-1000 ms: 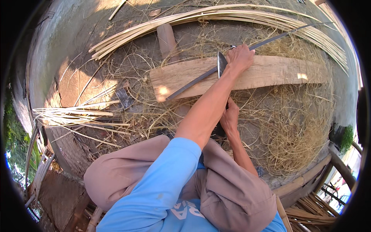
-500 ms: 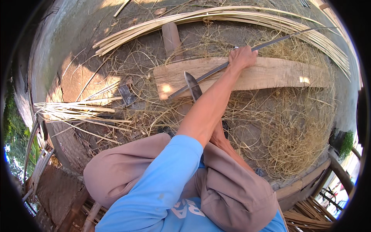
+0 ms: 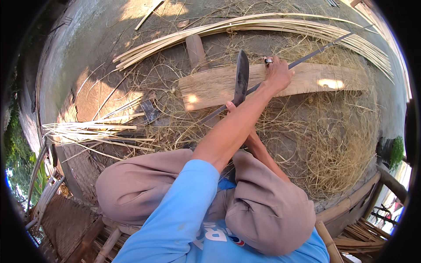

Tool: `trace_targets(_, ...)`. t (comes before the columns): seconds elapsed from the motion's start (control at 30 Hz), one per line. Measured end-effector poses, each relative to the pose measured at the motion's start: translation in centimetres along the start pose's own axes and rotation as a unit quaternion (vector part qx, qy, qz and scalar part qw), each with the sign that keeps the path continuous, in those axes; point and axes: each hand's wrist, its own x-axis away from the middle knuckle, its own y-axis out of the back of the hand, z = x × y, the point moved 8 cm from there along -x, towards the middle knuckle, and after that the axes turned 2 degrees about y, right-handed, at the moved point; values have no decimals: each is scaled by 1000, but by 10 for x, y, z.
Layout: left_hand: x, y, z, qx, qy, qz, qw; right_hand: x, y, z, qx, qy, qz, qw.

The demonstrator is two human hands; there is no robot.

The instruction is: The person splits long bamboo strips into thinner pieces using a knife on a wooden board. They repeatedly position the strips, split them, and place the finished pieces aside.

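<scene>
My left arm reaches across to the right, over my right forearm. My left hand [image 3: 277, 76] is closed around a long, thin dark strip [image 3: 312, 54] that slants from lower left to upper right above a wooden board [image 3: 206, 90]. A metal ring or band shows on that hand. Beneath the left forearm, my right hand [image 3: 230, 106] grips a broad-bladed knife [image 3: 241, 76]; only its thumb side shows, and the handle is hidden. The blade points away from me and crosses the strip, its tip beyond the board's far edge.
A long bundle of pale split strips [image 3: 263, 23] curves across the far side, near a short log [image 3: 195, 50]. More pale strips [image 3: 94, 131] lie at the left, beside a dark flat piece [image 3: 150, 111]. Curly shavings [image 3: 333, 153] cover the ground at right.
The knife has swung from tilting leftward to nearly upright and moved away from me, up across the strip. My right thumb has come into view. The left hand keeps its hold.
</scene>
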Motion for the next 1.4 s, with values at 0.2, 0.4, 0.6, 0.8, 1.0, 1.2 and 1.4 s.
trace_targets(0.2, 25, 161, -29, -2, -64, 469, 881, 43, 20, 25, -80, -46, 1, 996)
trace_targets(0.4, 151, 127, 124, 23, 73, 508, 858, 60, 17, 32, -138, 2, 2, 990)
trace_targets(0.6, 202, 58, 140, 432, 172, 281, 839, 72, 17, 35, -141, 11, -4, 990)
trace_targets(0.8, 206, 46, 136, 491, 126, 176, 844, 73, 27, 24, -119, 4, -31, 992)
trace_targets(1.0, 201, 69, 196, 474, 222, 56, 850, 68, 28, 19, -97, -13, -55, 994)
trace_targets(1.2, 209, 35, 151, 257, 89, 222, 936, 64, 54, 38, 1, -31, -129, 991)
trace_targets(1.4, 231, 89, 205, 147, 99, 15, 984, 64, 148, 120, 267, 175, -251, 914)
